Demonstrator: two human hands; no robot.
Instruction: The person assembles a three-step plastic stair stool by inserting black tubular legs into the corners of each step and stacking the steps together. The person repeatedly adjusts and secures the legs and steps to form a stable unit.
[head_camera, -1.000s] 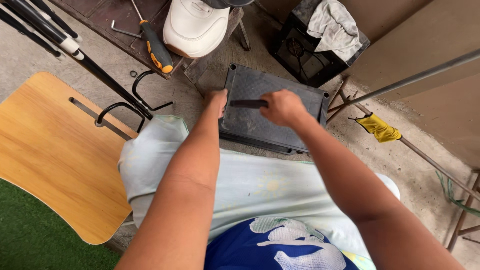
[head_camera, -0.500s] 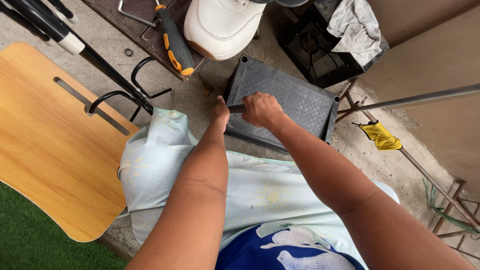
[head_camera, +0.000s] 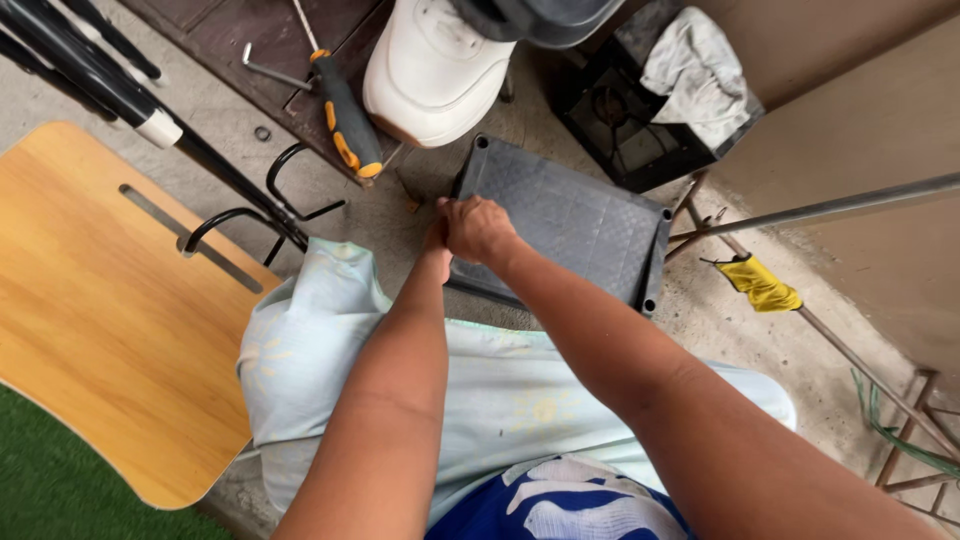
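Observation:
A dark grey ribbed plastic panel (head_camera: 575, 225) lies on the concrete floor in front of my knees. My right hand (head_camera: 482, 228) is a closed fist at the panel's left edge; its fingers cover the short dark tool it gripped in the earlier frames. My left hand (head_camera: 436, 243) presses against the same spot from the left. Most of it is hidden behind the right hand, so I cannot tell its grip. Both forearms reach out over my pale green trousers (head_camera: 320, 350).
Another person's white shoe (head_camera: 432, 72) stands just beyond the panel. Left of it lie an orange-and-black screwdriver (head_camera: 346, 118) and a hex key (head_camera: 266, 70). A wooden chair seat (head_camera: 100, 300) with black metal tubes (head_camera: 150, 122) fills the left. A black crate with a rag (head_camera: 690, 70) and a yellow cloth (head_camera: 760, 285) sit to the right.
Both hands have slid from the panel's middle to its left edge. The dark bar visible between them a second ago is now covered by the right fist. The view has also moved closer.

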